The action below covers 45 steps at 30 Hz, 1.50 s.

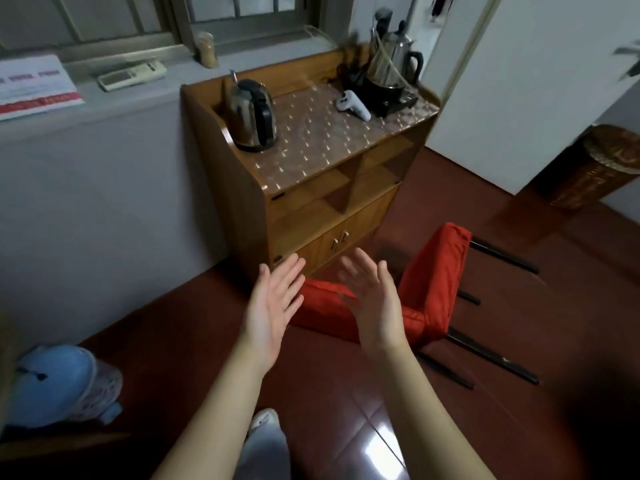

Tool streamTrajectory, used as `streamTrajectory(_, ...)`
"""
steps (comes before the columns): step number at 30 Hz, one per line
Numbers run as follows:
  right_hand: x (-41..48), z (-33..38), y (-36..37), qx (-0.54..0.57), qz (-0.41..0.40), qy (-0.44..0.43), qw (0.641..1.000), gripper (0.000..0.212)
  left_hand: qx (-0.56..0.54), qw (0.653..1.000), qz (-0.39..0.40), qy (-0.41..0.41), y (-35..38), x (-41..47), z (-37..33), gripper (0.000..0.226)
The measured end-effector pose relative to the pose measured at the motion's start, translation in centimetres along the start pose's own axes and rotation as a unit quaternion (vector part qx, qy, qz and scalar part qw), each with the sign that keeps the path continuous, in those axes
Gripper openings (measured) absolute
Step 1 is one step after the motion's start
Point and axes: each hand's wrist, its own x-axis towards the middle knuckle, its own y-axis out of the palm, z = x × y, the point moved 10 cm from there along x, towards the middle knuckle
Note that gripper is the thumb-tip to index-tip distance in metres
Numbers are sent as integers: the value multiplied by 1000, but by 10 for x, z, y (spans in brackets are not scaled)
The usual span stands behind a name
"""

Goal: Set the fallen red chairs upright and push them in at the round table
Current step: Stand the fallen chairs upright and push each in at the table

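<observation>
1. Floor point(346, 393): glossy dark red tiles with pale joint lines and a bright reflection. A light shoe point(265, 419) of the person shows at the lower edge. A rounded blue plastic object point(55, 382) with a pale perforated part lies at lower left; what it is cannot be told.

2. Left hand point(273, 306) and right hand point(374, 303): both reach forward with the palms facing each other, fingers straight and slightly spread. Neither holds anything.

3. Red chair point(433, 282): tipped over on the floor directly behind the hands, which cover part of it. Its padding is soft red fabric with rounded edges. Thin straight black legs point(491, 355) lie level, pointing right.

4. Wooden cabinet point(228, 188): stands just beyond the chair against the grey wall. It has a raised rim, an open shelf, small doors below and a patterned glossy top. On it stand:
   - a steel kettle point(252, 116) with a black handle;
   - a white controller point(353, 105);
   - a second steel kettle point(391, 60) on a black tray.

5. A remote control point(131, 74) lies on the windowsill. A woven basket point(595, 168) stands at far right.
</observation>
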Motion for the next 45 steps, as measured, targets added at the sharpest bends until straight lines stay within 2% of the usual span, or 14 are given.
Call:
streamTrajectory(7,68,-33,-4,46,-59,49,996,53,34,997,-4,-69,-31,71,6,58)
streamTrajectory(14,133,-63,-25,76,-78,104,989,52,82,988,-18,-128,-34,135,30,60)
streamTrajectory(25,230,-122,-86,85,-98,184,974,55,81,976,-47,-198,-30,242,106,55)
streamTrajectory(34,264,-201,-113,96,-110,238,960,55,138,956,-43,-257,-67,288,171,50)
streamTrajectory(36,278,-218,-108,76,-86,248,962,56,155,954,-40,-254,-79,303,179,50)
streamTrajectory(41,311,-243,-110,-34,-61,240,968,41,249,932,-30,-261,-109,337,203,39)
streamTrajectory(45,334,-264,-113,-98,-43,222,969,36,304,925,-40,-224,-128,361,213,35)
